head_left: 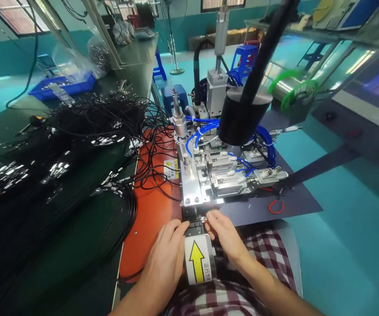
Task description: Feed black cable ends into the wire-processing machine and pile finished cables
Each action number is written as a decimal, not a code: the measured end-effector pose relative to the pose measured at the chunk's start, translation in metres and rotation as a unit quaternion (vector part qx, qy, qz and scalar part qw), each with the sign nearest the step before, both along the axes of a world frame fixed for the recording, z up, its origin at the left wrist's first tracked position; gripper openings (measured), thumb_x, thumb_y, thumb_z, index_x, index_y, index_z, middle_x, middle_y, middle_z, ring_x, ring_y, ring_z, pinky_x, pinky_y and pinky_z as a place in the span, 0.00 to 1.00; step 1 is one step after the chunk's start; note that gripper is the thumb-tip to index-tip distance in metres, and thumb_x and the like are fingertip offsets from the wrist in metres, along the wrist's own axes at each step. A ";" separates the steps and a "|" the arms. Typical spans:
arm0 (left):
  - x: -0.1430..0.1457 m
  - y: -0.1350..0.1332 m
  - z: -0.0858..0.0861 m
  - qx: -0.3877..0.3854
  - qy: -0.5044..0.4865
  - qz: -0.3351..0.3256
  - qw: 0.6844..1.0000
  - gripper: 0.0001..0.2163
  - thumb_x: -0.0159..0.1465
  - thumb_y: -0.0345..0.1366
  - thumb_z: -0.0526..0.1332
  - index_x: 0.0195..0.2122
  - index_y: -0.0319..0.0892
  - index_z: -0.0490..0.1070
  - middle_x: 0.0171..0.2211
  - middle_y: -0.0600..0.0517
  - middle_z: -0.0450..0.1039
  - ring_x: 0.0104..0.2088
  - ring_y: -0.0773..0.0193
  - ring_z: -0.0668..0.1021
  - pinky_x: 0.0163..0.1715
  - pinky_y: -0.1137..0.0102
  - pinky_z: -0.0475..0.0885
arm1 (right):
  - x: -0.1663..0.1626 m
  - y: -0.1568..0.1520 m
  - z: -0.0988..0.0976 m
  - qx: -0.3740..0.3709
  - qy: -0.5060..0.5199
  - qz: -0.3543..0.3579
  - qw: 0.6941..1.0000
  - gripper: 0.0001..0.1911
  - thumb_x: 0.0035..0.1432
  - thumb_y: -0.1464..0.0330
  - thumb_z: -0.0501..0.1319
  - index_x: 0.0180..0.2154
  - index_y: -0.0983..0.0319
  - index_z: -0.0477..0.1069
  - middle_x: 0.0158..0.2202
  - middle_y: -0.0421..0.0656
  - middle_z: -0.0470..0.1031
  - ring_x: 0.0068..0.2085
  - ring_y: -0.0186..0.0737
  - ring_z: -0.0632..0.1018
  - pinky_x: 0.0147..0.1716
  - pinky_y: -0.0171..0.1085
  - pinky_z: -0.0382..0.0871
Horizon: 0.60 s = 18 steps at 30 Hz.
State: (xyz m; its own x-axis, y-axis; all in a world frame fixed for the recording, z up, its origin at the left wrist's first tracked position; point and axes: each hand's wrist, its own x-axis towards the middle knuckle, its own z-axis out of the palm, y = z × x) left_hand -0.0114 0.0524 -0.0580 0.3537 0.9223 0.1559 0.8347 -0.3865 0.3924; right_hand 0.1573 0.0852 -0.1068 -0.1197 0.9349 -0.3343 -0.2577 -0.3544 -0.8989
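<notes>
1. Both hands brought together at the near edge of the machine (216, 171), over the black slot (194, 226) — close placement suited to fine feeding work.
2. Right hand (225, 235): fingers pinched shut on a small metal connector (204, 219), tip held at the slot mouth.
3. Left hand (166, 254): loosely curled, fingertips resting against the slot block; nothing clearly gripped.
4. Yellow arrow label (198, 261) between the wrists, pointing toward the machine.
5. Black cables (77, 145) heaped on the worktop (87, 245) to the left — within easy reach.

A yellow arrow (196, 261) is showing on a white label; blue tubing (202, 128) is looping over the silver machine (192, 184); an orange mat (153, 210) is lying left, black cables (77, 131) beyond.
</notes>
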 end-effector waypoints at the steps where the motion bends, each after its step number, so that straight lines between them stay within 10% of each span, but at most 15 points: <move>1: -0.004 -0.007 -0.004 0.005 0.023 0.019 1.000 0.20 0.66 0.31 0.46 0.58 0.44 0.60 0.44 0.45 0.69 0.44 0.56 0.74 0.42 0.63 0.73 | 0.000 0.000 -0.001 0.001 -0.001 -0.001 1.000 0.23 0.55 0.49 0.58 0.23 0.60 0.60 0.18 0.33 0.59 0.20 0.30 0.60 0.23 0.33 0.54; 8: -0.013 -0.044 -0.033 0.018 0.157 0.129 0.979 0.29 0.67 0.36 0.48 0.68 0.46 0.37 0.54 0.42 0.64 0.52 0.50 0.70 0.44 0.57 0.73 | 0.000 -0.001 -0.006 -0.007 -0.003 0.007 1.000 0.23 0.54 0.48 0.59 0.24 0.60 0.61 0.18 0.33 0.60 0.19 0.31 0.60 0.21 0.33 0.53; 18: -0.028 -0.031 -0.047 0.090 0.195 0.120 0.969 0.28 0.67 0.38 0.49 0.67 0.50 0.41 0.59 0.50 0.65 0.55 0.54 0.70 0.42 0.67 0.74 | -0.003 0.001 -0.007 0.005 -0.013 0.026 1.000 0.26 0.51 0.44 0.59 0.22 0.60 0.61 0.17 0.33 0.58 0.20 0.32 0.60 0.23 0.34 0.55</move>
